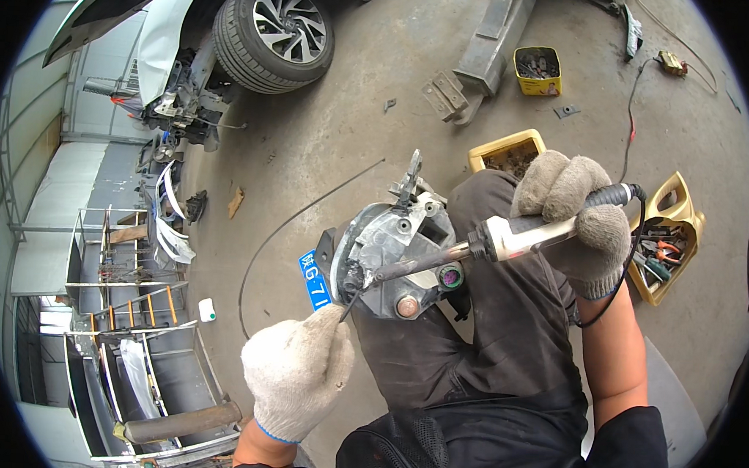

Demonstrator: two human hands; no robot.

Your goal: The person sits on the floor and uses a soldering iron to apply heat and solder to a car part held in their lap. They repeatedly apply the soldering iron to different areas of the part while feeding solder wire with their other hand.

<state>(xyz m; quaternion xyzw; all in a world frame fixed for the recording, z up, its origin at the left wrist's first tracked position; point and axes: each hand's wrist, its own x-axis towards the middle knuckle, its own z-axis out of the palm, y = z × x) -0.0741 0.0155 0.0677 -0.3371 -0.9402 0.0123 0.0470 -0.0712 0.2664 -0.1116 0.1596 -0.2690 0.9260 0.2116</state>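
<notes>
My gloved right hand (573, 210) is closed around a corded hot-air welding gun (510, 238) with a white and black body. Its long metal nozzle points left, its tip close to a grey and black car lamp housing (408, 236) resting over my knees. Between the closed fingers of my gloved left hand (295, 374) is a thin dark rod (352, 303), whose end meets the housing's lower left side near the nozzle tip. A purple-green round lens (450, 277) and a copper-coloured round part (407, 306) sit on the housing. Beneath its left edge shows a blue number plate (313, 280).
A yellow container of tools (695, 225) stands right of my arm, a cut yellow jug (480, 151) beyond my knee, a yellow tin (538, 85) farther off. A long thin dark strand (277, 229) curves across the floor. At upper left is a car wheel (288, 30); metal racks (145, 324) stand left.
</notes>
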